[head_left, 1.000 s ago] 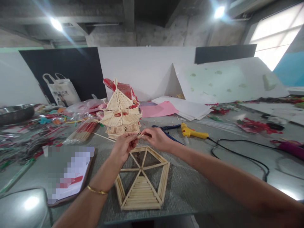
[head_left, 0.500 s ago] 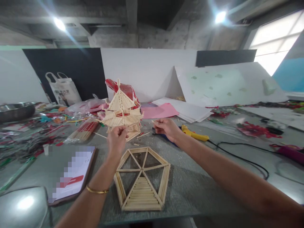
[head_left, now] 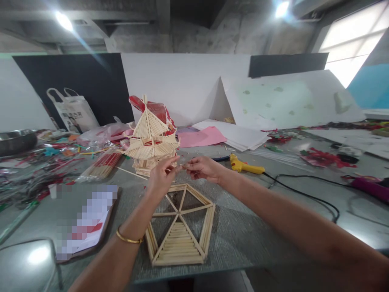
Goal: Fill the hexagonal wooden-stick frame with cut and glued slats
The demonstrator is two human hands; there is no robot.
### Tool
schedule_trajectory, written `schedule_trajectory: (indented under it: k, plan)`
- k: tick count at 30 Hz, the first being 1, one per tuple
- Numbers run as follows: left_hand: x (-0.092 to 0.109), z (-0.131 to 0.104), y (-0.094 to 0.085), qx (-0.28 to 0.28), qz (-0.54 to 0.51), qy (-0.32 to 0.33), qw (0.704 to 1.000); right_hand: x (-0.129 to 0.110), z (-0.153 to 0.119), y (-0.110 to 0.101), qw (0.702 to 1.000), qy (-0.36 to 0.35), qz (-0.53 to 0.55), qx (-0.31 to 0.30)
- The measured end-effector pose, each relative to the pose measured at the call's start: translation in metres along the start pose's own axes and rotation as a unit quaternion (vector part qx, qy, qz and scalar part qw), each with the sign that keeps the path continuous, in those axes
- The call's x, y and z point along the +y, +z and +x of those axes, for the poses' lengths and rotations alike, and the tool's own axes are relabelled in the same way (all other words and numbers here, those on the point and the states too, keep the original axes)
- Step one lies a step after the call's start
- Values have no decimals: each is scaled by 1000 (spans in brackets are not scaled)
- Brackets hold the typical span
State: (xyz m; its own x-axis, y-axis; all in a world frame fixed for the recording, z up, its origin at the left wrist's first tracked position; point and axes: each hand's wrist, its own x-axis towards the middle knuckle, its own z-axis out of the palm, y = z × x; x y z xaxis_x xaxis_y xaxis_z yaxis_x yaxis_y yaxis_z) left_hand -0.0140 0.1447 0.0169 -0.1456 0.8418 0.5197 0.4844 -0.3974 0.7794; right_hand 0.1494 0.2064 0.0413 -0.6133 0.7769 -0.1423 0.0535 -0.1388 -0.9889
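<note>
My left hand [head_left: 164, 175] is closed in a pinch above the far left side of a flat, many-sided stick frame [head_left: 208, 227]. Whatever its fingertips hold is too small to make out. Facing it, my right hand [head_left: 203, 169] pinches a small pale stick piece [head_left: 180, 167], and the fingertips of both hands almost meet. Thin wooden sticks form the frame, with spokes joined at its centre and the near section filled by parallel sticks. Behind my left hand stands a tiered stick pagoda model [head_left: 150, 140], its lower right part hidden by that hand.
A yellow glue gun [head_left: 246, 165] with a black cord lies right of my hands. At left are a phone [head_left: 88, 223], a bag of sticks [head_left: 101, 164] and a metal bowl [head_left: 18, 141]. Pink paper [head_left: 203, 137] and white sheets [head_left: 235, 136] lie behind.
My hands have come together: the left moved right, the right moved slightly left and lower. The whole view has shifted a little.
</note>
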Motion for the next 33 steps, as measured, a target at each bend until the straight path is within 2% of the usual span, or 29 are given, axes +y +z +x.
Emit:
schedule_trajectory:
  k: [7, 12, 15, 19, 24, 28, 30, 33]
  plan:
    - [-4, -3, 2, -27, -52, -33, 998, 1, -2, 0, 996, -27, -51, -69]
    - [-5, -3, 5, -24, -119, -86, 989, 2, 0, 4, 973, -168, -153, -50]
    - [-2, -3, 8, -14, -163, -125, 979, 4, 1, 8, 948, -221, -230, -14]
    - [3, -6, 10, -6, -232, -194, 953, 9, 1, 12, 910, -256, -325, 39]
    - [3, -5, 2, -8, -332, -283, 900, 11, -3, 16, 864, -314, -390, 58]
    - [4, -4, -7, -2, -400, -313, 862, 5, -6, 15, 839, -343, -409, 100]
    - [6, -3, -8, 0, -420, -317, 851, 4, -4, 11, 810, -328, -470, 127]
    - [9, -4, -7, -3, -438, -318, 841, 7, 0, 3, 740, -279, -599, 126]
